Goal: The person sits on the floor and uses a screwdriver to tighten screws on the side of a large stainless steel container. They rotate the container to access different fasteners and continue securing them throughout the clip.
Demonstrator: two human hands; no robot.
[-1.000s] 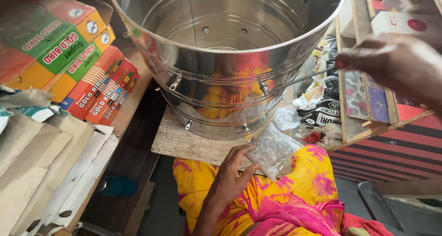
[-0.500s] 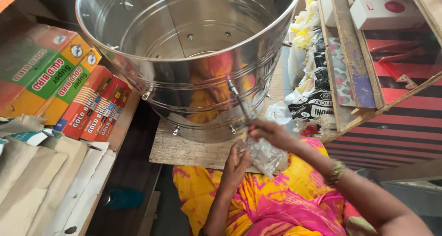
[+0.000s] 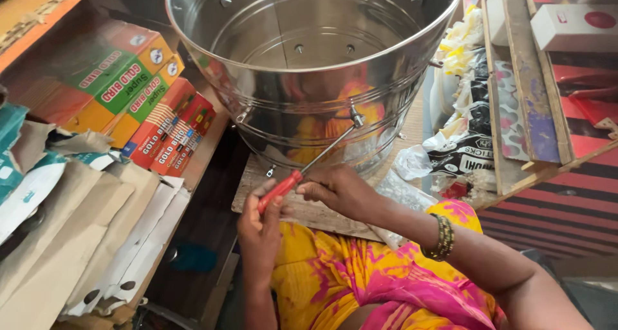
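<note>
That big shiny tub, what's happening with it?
A person is working on the big steel tub with a red-handled screwdriver. Both hands hold the tool: the left hand grips the red handle and the right hand steadies the metal shaft. The tip is pressed against a screw on the tub's outer wall. The tub sits on a wooden board, with colourful cartons stacked to the left.

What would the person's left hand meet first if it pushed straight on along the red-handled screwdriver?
Probably the shiny steel drum: the left hand aims the red-handled screwdriver at a bolt on its wall.
</note>
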